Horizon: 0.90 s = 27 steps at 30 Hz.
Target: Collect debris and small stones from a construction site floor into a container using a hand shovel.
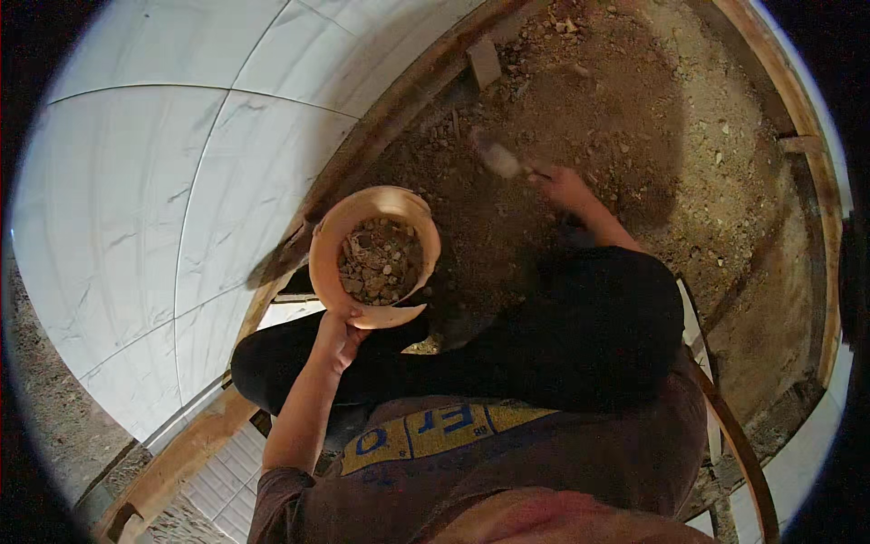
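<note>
An orange-tan plastic bucket (328,258) with a broken, split rim stands to the left, tilted a little toward me. Stones and broken rubble (381,263) lie in its bottom. My left hand (340,338) is closed on the bucket's near rim. Farther off to the right, my right hand (566,192) grips the handle of a small trowel (495,154). Motion smears the trowel's blade, which is over the loose brown soil (598,118); whether it touches the soil I cannot tell.
White marbled tiles (263,136) line the left side, bordered by a wooden beam (362,150). A small wood block (484,62) stands against the beam. Another curved timber edge (807,136) bounds the soil at right. My bent legs (580,317) lie close below the work.
</note>
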Motion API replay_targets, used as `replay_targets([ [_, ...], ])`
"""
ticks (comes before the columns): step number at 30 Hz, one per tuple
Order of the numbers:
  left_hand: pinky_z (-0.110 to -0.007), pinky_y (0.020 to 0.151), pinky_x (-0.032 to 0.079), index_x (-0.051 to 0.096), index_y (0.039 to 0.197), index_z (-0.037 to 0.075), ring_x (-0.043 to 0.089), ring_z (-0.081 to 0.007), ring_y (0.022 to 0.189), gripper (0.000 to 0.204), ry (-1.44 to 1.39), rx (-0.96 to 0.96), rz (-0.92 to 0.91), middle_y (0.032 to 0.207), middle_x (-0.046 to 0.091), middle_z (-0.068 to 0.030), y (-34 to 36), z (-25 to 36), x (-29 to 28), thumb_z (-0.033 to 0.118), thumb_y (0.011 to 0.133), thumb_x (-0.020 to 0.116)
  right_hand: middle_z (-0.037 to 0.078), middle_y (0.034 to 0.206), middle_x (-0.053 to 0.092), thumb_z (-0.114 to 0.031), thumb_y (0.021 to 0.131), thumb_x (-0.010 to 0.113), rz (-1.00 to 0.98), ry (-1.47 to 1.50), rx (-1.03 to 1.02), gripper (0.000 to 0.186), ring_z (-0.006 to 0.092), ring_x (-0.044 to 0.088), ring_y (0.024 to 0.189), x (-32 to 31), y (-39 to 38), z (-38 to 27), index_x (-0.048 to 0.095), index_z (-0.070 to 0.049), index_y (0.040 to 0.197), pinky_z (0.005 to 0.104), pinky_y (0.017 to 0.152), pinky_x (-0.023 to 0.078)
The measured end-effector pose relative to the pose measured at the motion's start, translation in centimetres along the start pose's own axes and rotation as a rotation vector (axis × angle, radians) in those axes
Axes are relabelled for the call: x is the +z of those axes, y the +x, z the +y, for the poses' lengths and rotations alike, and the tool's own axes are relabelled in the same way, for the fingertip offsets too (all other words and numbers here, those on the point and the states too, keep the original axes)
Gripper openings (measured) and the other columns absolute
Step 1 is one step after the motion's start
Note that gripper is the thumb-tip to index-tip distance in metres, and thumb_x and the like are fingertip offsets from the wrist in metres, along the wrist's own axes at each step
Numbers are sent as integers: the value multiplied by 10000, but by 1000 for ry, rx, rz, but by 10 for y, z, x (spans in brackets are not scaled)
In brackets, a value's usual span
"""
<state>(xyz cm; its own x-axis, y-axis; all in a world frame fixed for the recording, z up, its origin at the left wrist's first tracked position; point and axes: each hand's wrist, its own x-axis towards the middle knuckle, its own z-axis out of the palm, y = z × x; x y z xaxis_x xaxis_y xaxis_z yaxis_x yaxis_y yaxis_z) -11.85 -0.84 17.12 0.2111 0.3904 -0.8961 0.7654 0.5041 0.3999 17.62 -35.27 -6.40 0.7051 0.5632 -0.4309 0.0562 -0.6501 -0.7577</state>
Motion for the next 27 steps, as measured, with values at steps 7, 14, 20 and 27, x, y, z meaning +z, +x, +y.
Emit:
replay_targets([
  [7,-423,876,522,456,1137,11,585,-275,990,289,-3,20,-67,1106,515,-133,-2,4,13,192,923,522,151,1216,621,-527,937,494,-200,-28,-192,581,310,667,877,87,88,-56,411,-240,1435,459,893,498],
  [14,-434,858,518,475,1092,26,585,-265,970,238,91,91,-86,1100,509,-121,18,-1,15,151,890,504,108,1149,629,-332,980,506,-159,414,197,462,192,605,829,72,72,-40,485,-126,1394,364,771,492],
  [20,-440,853,533,455,1163,2,606,-279,979,322,218,114,-132,1102,530,-129,18,-2,15,151,883,506,103,1056,651,-314,985,522,340,670,118,462,183,564,782,9,5,-5,479,-114,1399,344,730,472],
  [27,-346,799,491,511,1129,25,572,-216,930,241,178,62,-182,1012,563,-94,21,10,54,158,931,478,111,1198,623,-272,981,535,390,573,177,478,205,599,1024,-41,-52,34,441,-106,1419,337,871,471],
])
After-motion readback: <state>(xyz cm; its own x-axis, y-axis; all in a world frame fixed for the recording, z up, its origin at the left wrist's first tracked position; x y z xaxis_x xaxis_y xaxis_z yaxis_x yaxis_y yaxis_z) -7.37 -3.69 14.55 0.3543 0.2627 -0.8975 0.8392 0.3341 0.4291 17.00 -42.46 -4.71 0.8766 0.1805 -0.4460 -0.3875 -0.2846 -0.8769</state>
